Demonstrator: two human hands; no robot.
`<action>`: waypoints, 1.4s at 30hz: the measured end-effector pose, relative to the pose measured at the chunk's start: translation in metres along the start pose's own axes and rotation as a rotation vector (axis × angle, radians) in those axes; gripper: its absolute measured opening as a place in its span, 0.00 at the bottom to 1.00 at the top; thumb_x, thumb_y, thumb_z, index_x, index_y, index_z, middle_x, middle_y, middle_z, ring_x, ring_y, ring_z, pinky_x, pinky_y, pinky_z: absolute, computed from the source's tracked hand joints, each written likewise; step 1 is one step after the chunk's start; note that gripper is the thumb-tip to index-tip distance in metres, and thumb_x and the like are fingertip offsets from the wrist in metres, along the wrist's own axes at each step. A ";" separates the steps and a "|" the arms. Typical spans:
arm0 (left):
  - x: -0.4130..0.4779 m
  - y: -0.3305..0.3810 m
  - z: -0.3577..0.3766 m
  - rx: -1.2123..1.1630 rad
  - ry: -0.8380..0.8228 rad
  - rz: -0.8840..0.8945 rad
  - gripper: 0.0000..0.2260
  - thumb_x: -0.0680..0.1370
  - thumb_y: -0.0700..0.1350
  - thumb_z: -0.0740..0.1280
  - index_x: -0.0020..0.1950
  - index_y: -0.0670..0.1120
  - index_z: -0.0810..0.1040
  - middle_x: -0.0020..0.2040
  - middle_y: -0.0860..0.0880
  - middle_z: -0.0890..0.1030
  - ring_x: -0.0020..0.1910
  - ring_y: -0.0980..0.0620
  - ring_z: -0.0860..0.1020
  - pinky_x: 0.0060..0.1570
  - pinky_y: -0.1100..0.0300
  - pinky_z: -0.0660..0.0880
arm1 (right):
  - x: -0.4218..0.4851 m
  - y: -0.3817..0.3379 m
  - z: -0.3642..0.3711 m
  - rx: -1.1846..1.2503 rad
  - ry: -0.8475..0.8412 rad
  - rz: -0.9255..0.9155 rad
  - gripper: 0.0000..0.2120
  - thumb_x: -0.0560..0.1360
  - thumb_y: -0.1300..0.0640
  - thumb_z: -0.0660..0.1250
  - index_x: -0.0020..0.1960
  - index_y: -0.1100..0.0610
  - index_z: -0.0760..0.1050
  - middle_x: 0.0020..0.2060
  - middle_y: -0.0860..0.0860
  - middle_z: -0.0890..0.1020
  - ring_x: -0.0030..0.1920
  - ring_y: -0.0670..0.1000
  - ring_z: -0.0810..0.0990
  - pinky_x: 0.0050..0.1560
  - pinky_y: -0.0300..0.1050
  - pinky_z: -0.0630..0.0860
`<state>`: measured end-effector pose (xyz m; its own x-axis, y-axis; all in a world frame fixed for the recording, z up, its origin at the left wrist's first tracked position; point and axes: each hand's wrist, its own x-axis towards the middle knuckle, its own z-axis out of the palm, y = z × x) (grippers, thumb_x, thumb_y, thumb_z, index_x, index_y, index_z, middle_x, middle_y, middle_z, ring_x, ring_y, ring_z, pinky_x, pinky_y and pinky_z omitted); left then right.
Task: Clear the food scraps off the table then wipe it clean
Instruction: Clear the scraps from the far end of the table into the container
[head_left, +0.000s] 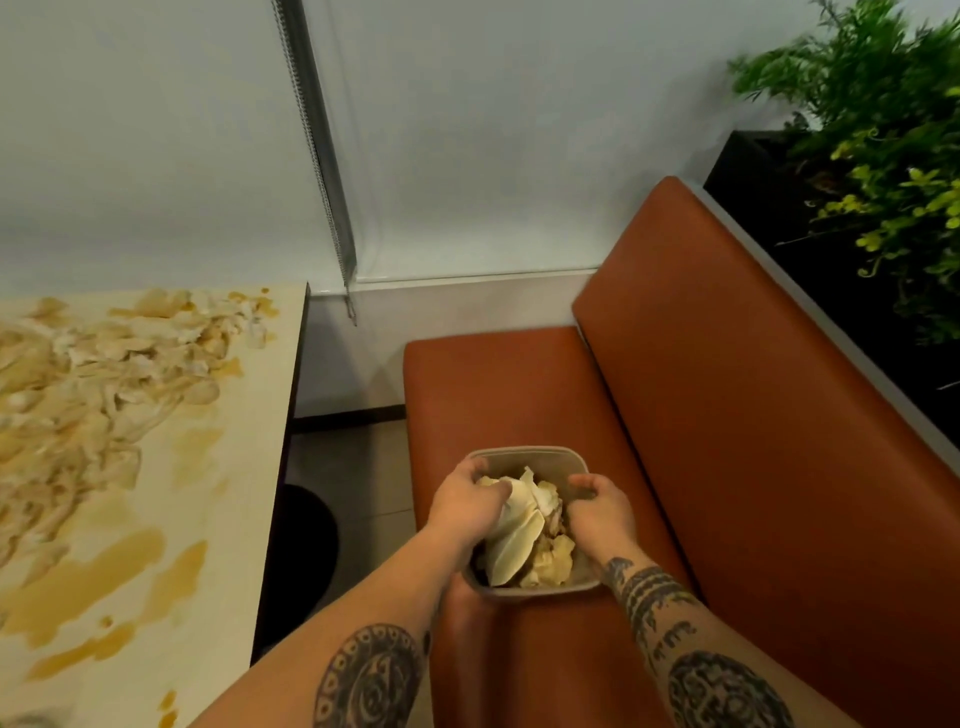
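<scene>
A grey tub (524, 451) stands on the orange bench seat, filled with pale food scraps (556, 558) and a crumpled white napkin (514, 540). My left hand (465, 506) reaches into the tub's left side, its fingers curled into the napkin. Over the tub's right rim lies my right hand (605, 506), its fingers curled down inside; whether they hold anything is hidden. At left, the cream table (249, 467) carries a wide heap of pale scraps (104, 374) and yellow-brown sauce smears (98, 577).
The orange bench backrest (753, 415) rises to the right of the tub. A black planter with green plants (872, 171) sits behind it. A window blind's edge (322, 156) hangs against the white wall. Tiled floor shows between table and bench.
</scene>
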<state>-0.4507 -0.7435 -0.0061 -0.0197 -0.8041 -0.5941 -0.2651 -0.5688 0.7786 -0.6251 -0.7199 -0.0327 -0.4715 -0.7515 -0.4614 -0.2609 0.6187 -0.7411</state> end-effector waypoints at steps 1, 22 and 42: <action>0.002 0.000 0.001 -0.025 -0.026 -0.020 0.21 0.80 0.44 0.68 0.73 0.52 0.72 0.68 0.52 0.76 0.64 0.49 0.76 0.64 0.53 0.75 | 0.001 -0.001 -0.001 0.006 0.004 -0.005 0.18 0.73 0.66 0.63 0.54 0.45 0.76 0.62 0.51 0.77 0.51 0.50 0.80 0.45 0.45 0.79; -0.071 -0.004 -0.109 0.049 0.188 0.128 0.08 0.79 0.44 0.63 0.45 0.54 0.80 0.50 0.53 0.83 0.45 0.51 0.80 0.43 0.59 0.77 | -0.067 -0.067 0.059 0.013 -0.197 -0.257 0.11 0.79 0.64 0.64 0.56 0.52 0.78 0.40 0.54 0.84 0.33 0.53 0.76 0.32 0.46 0.72; -0.259 -0.076 -0.392 -0.538 1.085 0.478 0.07 0.80 0.39 0.65 0.54 0.49 0.80 0.39 0.47 0.82 0.32 0.51 0.74 0.33 0.55 0.72 | -0.260 -0.162 0.294 -0.199 -0.850 -0.646 0.09 0.81 0.59 0.65 0.54 0.47 0.79 0.54 0.47 0.82 0.51 0.49 0.82 0.43 0.41 0.76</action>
<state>-0.0475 -0.5598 0.1682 0.8473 -0.5302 0.0310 -0.0259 0.0172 0.9995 -0.2123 -0.6923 0.0638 0.5217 -0.8137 -0.2564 -0.4186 0.0177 -0.9080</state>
